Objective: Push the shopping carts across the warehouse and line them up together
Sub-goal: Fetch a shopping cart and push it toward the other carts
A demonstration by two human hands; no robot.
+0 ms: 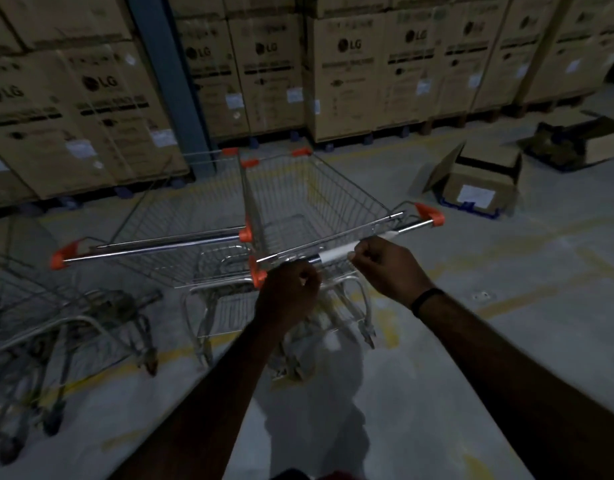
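On cart handle (336, 255), both hands fisted, left hand (289, 296), right hand (385, 263)

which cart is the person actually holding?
The rightmost cart, the one with the white sleeve on its handle. Left hand and right hand grip its bar; the middle cart beside it stands untouched.

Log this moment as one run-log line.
both hands: left hand, right hand gripping cart handle | held cart beside parked cart | cartons ahead
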